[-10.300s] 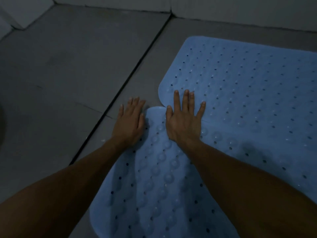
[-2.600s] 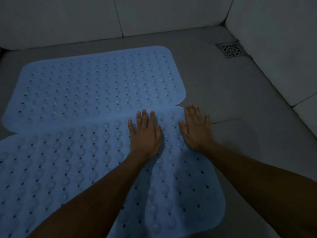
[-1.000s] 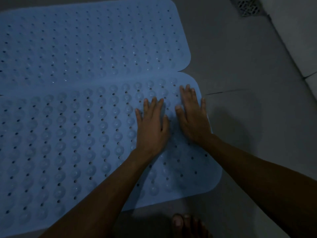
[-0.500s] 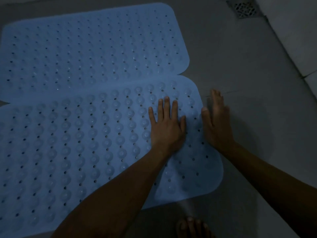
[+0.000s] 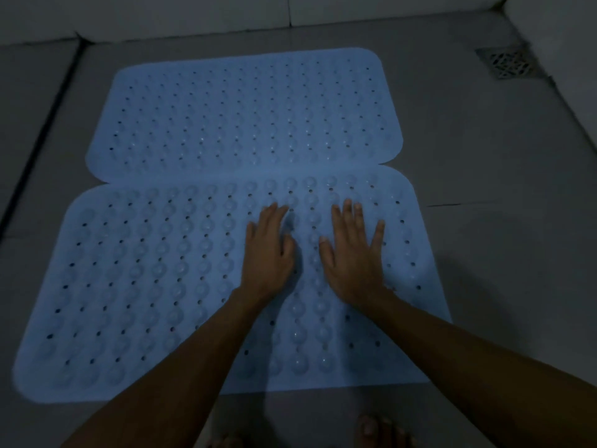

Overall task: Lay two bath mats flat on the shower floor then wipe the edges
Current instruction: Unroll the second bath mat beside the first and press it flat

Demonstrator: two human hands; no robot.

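Note:
Two light blue rubber bath mats with holes and suction bumps lie flat on the grey shower floor. The far mat (image 5: 245, 118) lies beyond the near mat (image 5: 135, 286), and their long edges meet or slightly overlap. My left hand (image 5: 268, 253) rests palm down on the near mat, right of its middle, fingers loosely together. My right hand (image 5: 352, 253) lies flat beside it with fingers spread. Neither hand holds anything.
A metal floor drain (image 5: 507, 63) sits in the far right corner by the white wall (image 5: 565, 21). A dark floor joint (image 5: 45, 130) runs along the left. My toes (image 5: 381, 431) show at the bottom edge, just short of the near mat.
Both hands have slid left from the near mat's right edge toward its middle. The right hand, partly on the floor before, now lies fully on the mat. The view has pulled back.

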